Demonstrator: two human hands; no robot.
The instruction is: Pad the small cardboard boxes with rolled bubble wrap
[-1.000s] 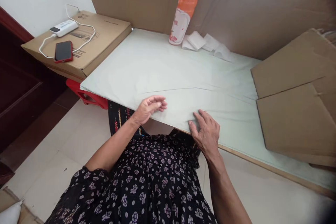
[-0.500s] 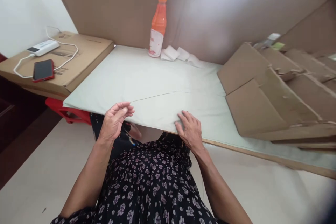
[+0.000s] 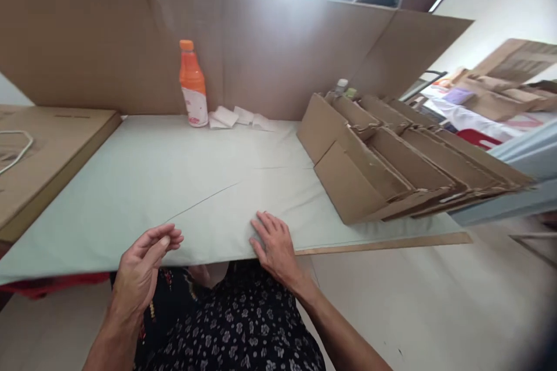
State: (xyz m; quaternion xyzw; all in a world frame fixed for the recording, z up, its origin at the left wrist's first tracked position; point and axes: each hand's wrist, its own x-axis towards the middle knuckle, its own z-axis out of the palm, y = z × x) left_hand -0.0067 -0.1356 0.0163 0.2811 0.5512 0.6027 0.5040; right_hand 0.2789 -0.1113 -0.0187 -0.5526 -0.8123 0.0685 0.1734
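Observation:
My right hand (image 3: 274,245) lies flat, fingers spread, on the near edge of the pale green paper sheet (image 3: 174,179) that covers the low table. My left hand (image 3: 143,266) hovers just off that near edge, fingers loosely curled and empty, thumb near the fingertips. A crease runs across the sheet between the two hands. A stack of flattened cardboard boxes (image 3: 391,162) leans on the table to the right of my right hand.
An orange drink bottle (image 3: 192,85) stands at the back beside folded white tissues (image 3: 237,117). A tall cardboard wall (image 3: 261,52) backs the table. A flat carton (image 3: 39,156) with a white cable lies at left. More cardboard sits far right.
The view has swung up and to the right, bringing the whole box stack into sight and losing the phone. My left hand has drawn back off the sheet's edge; my right hand stays pressed down.

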